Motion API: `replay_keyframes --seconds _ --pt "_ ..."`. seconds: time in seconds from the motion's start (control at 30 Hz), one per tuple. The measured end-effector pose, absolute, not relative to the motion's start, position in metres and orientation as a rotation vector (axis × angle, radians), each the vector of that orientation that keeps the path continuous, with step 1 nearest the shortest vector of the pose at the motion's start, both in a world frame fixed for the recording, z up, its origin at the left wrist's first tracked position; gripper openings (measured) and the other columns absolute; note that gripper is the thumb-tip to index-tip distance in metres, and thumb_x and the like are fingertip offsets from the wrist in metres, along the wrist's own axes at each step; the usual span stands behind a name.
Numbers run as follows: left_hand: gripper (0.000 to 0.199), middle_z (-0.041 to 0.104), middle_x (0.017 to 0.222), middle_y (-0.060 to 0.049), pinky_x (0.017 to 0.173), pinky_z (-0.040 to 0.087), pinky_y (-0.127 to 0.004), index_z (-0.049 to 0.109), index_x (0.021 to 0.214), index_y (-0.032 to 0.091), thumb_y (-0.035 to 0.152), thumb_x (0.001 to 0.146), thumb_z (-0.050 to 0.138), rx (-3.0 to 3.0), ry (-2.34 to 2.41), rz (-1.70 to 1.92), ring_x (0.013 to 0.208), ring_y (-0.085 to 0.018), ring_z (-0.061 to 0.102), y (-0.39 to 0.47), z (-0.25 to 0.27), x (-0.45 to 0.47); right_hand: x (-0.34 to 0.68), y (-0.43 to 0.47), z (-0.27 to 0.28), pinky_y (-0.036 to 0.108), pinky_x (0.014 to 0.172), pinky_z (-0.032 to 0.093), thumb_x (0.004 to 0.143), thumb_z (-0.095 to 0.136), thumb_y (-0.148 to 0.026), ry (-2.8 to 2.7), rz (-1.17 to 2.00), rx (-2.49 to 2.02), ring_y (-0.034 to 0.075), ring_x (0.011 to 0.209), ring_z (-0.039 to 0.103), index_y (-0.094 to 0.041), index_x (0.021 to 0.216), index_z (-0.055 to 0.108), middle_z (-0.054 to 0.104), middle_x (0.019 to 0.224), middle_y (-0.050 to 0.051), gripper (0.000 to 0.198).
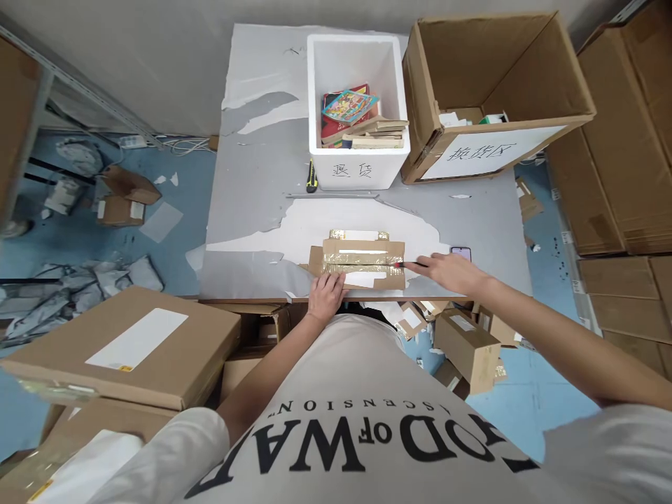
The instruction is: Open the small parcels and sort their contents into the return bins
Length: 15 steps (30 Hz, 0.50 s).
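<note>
L hand palm down at front edge of tabletop, slightly L of ctr, fingers bent, close tog.; L forearm angled in from below edge. R hand in pinch grip, R of ctr, fingertips pointing L; R forearm extended, crossing nr front R corner.

Blue floor flanks a gray table beside a gray wall.

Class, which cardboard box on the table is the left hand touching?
The small taped box, at the near edge. The large open box stands farther back, away from the left hand.
</note>
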<state>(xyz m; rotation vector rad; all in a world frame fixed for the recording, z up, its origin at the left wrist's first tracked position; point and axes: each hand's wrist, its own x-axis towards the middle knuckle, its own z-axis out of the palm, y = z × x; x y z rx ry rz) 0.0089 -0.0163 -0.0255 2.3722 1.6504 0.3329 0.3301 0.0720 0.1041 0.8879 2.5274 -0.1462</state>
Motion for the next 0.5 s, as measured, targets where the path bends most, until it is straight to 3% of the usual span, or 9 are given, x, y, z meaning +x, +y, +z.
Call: replay_keyframes --seconds 0.17,0.33,0.5 --pt "0.043 0.064 0.118 -0.016 0.091 0.038 -0.044 0.056 0.13 0.019 0.038 0.093 0.044 2.345 1.648 0.349 0.115 -0.032 0.052 -0.016 -0.025 0.009 0.377 0.058 0.102 0.026 0.049 0.029 0.073 0.039 0.005 2.503 -0.153 0.982 0.018 0.076 0.055 -0.031 0.143 0.036 0.064 0.109 0.006 0.079" --pt "0.042 0.063 0.117 -0.015 0.09 0.038 -0.044 0.057 0.128 0.02 0.039 0.092 0.045 2.348 1.639 0.366 0.115 -0.033 0.052 -0.015 -0.025 0.008 0.387 0.044 0.101 0.025 0.049 0.034 0.078 0.04 -0.001 2.564 -0.165 1.08 0.019 0.082 0.057 -0.033 0.144 0.035 0.063 0.113 0.006 0.074" --pt "0.042 0.063 0.114 -0.016 0.088 0.038 -0.044 0.058 0.127 0.02 0.038 0.091 0.047 2.356 1.643 0.392 0.111 -0.032 0.053 -0.015 -0.024 0.008 0.428 0.032 0.075 0.031 0.068 0.049 0.09 0.039 -0.024 2.533 -0.155 1.972 0.024 0.101 0.058 -0.03 0.147 0.033 0.056 0.128 0.009 0.057"
